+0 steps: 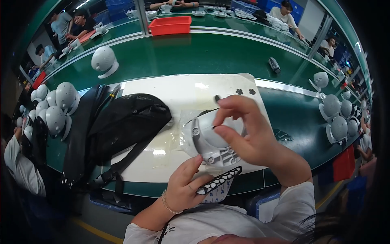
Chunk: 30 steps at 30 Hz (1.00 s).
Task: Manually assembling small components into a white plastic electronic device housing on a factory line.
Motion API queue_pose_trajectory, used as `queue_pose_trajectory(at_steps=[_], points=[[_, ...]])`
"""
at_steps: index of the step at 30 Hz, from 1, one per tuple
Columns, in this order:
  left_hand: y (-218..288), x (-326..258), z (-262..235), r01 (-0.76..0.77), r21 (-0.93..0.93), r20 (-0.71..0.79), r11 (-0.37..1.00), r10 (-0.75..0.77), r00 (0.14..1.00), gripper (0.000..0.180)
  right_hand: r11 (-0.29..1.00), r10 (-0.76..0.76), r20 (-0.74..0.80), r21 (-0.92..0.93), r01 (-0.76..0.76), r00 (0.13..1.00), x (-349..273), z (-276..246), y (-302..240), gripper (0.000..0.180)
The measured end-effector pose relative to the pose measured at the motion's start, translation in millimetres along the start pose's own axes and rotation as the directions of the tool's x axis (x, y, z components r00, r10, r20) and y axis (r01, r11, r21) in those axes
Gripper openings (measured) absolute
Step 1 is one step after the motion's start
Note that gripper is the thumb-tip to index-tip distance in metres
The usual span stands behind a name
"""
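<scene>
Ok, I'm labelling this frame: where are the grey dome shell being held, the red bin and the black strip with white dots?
grey dome shell (203, 140), head view, left flank.
red bin (170, 25), head view, front wall.
black strip with white dots (219, 180), head view, middle.

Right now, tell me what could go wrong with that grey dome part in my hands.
The grey dome part is held above the white mat mostly by the left hand, which also pinches a black sticker strip; either might slip. The right hand hides its fingertip work.
</scene>
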<state>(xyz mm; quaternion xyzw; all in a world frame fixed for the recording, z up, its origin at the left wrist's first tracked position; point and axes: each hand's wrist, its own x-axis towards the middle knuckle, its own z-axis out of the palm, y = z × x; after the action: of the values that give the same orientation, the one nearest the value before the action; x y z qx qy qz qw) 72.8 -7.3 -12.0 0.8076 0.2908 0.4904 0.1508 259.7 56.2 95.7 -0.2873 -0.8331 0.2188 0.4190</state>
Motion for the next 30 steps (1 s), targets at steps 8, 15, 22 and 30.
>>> queue_pose_trajectory(at_steps=[8, 15, 22, 30], points=[[0.4, 2.5, -3.3, 0.025, -0.02, 0.047, 1.0, -0.024, 0.999, 0.038, 0.998, 0.044, -0.052, 0.057, -0.041, 0.998, 8.6, 34.7, 3.3, 0.045], [-3.2, -1.2, -2.2, 0.037, -0.067, 0.082, 0.997, -0.031, 0.996, 0.038, 0.696, -0.337, 0.108, -0.64, 0.325, 0.935, -5.4, 30.6, -7.6, 0.045], [-0.5, 5.2, -7.2, 0.046, -0.081, 0.089, 0.996, -0.039, 0.995, 0.038, 0.927, 0.048, -0.094, -0.367, -0.079, 0.994, -23.2, 17.0, -22.8, 0.025], [-2.7, 3.9, -4.2, 0.063, -0.107, 0.088, 0.992, -0.054, 0.995, 0.035, 0.942, 0.168, -0.066, -0.281, -0.18, 0.983, -44.1, 27.0, -23.7, 0.007]])
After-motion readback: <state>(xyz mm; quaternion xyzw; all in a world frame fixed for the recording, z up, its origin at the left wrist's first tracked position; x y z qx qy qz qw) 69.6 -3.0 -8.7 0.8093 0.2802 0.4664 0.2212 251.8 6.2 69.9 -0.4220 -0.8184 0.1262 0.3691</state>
